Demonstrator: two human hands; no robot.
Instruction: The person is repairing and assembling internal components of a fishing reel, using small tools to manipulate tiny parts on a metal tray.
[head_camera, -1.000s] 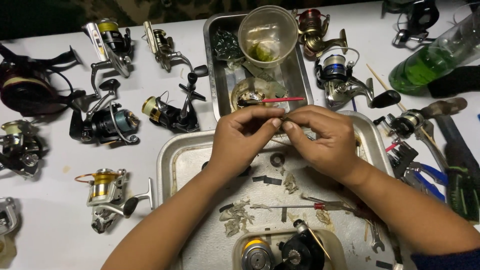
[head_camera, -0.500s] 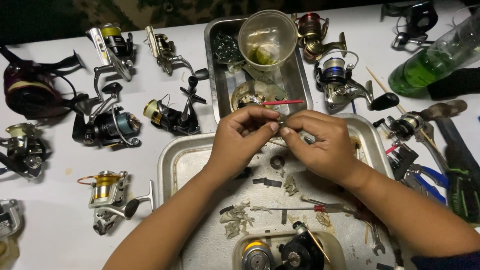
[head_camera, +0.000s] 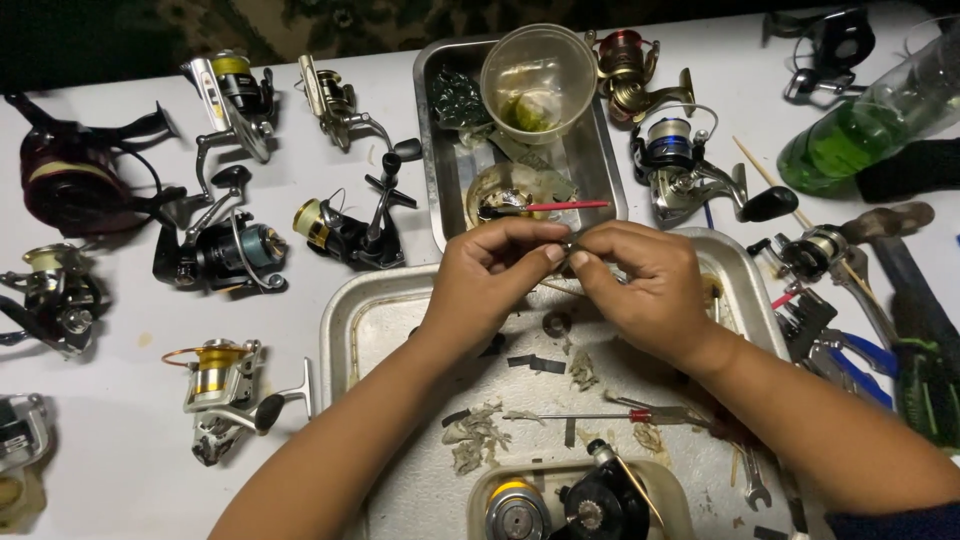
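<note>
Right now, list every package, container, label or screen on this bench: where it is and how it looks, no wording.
Clear plastic cup: top centre, standing in the small steel tray; round, greenish residue inside.
Plastic bottle: top right, lying on its side; clear, green liquid inside.
Pale tub: bottom centre; holds a reel body.
No screens, and no label is clear enough to tell.

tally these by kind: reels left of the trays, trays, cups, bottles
reels left of the trays: 8 (one cut off at the picture's edge)
trays: 2
cup: 1
bottle: 1
total: 12
</note>
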